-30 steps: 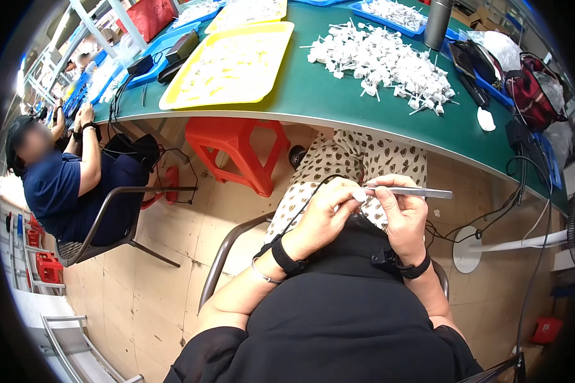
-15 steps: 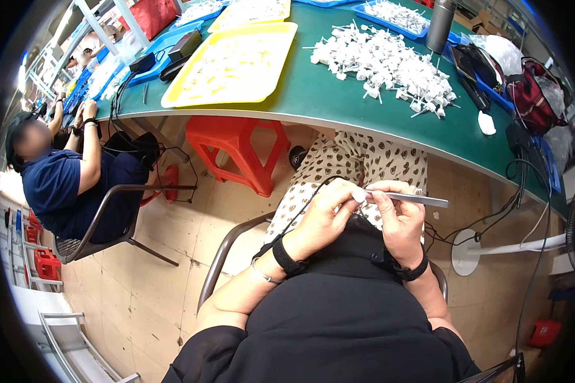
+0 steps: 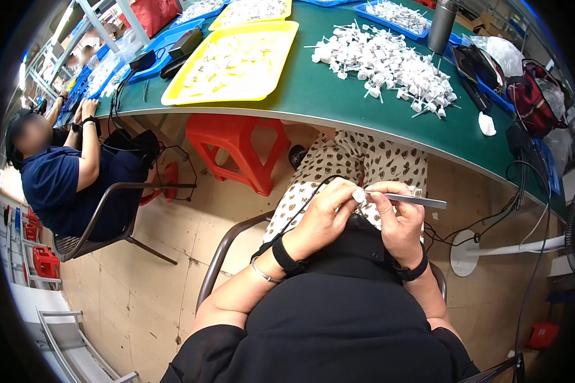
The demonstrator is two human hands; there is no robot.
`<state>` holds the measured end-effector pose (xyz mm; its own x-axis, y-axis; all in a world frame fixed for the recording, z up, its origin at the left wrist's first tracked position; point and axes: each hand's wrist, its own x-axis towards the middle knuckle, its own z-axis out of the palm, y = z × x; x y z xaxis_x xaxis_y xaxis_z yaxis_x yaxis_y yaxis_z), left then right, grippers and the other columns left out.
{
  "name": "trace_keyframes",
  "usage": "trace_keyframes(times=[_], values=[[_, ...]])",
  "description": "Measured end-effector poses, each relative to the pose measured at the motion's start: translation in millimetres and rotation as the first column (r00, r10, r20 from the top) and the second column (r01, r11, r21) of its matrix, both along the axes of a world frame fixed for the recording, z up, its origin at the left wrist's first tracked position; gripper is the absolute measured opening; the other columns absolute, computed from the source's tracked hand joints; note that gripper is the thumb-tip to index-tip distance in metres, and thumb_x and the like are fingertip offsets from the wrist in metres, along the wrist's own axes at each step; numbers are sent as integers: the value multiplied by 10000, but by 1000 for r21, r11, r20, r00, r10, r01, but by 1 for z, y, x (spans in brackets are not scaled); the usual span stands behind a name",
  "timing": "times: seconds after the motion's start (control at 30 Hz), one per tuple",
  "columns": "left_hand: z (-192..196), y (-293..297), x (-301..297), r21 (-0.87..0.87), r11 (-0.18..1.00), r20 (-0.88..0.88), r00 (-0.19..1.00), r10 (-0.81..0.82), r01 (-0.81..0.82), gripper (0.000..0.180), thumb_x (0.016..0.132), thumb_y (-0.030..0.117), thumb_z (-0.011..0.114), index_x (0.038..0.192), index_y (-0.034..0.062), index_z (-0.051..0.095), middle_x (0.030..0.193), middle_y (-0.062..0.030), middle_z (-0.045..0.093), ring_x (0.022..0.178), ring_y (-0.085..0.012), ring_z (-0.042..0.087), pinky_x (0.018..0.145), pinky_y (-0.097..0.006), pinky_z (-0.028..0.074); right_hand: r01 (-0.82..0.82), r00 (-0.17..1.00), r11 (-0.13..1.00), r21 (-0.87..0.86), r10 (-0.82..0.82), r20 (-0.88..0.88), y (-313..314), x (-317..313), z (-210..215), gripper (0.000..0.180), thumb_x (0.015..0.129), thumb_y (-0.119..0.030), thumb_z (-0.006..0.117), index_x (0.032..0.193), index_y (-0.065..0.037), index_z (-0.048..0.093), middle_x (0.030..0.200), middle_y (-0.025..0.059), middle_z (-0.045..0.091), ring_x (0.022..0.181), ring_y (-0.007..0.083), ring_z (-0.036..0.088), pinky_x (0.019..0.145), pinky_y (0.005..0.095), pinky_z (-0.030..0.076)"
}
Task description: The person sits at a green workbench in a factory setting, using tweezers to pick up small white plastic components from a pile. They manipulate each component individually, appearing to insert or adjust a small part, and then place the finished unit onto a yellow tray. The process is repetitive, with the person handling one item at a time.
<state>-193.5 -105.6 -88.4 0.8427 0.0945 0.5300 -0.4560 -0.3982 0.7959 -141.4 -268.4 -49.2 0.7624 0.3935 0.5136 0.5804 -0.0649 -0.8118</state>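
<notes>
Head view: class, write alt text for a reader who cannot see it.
Over the lap, the left hand pinches a small white part while the right hand works metal tweezers on it. Beyond, a green table holds a white parts pile.

A clear plastic bag (image 3: 503,53) lay crumpled at the table's far right; no labels, signs or screens showed clearly.

Tray (image 3: 236,60) left of parts heap (image 3: 390,64)
</notes>
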Motion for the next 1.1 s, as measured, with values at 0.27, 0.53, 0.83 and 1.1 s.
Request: trace_keyframes(times=[0.27,0.53,0.83,1.1], values=[[-1,1,0,-13,999,-11,999,-38,38,189,913,-42,662,1097,1,654,1024,-134,633,933,-318,635,808,-384,519,-13,1000,1000,0,13,-1,-1,3,-1,84,961,-68,709,984,13,713,878,87,720,720,176,691,649,287,527],[-1,1,-1,-52,996,-43,996,-76,73,195,925,-44,654,1114,4,658,1040,-124,636,950,-303,637,821,-371,518,-38,988,997,69,48,-147,0,1,2,89,984,-47,676,988,36,707,874,87,735,792,162,726,709,271,570],[-1,2,-1,-67,995,-47,996,-76,72,157,938,-34,657,1091,1,669,1021,-116,640,936,-281,640,801,-356,525,-58,967,989,134,89,-240,1,0,2,110,1008,-39,639,1026,57,690,914,90,738,856,156,737,773,271,597],[0,1,-1,-105,992,-63,995,-77,70,156,928,-48,657,1077,-8,669,1012,-119,644,921,-283,645,789,-361,529,-63,957,986,155,104,-272,0,0,2,111,1011,-29,628,1037,65,682,944,95,733,879,170,742,807,285,615]])
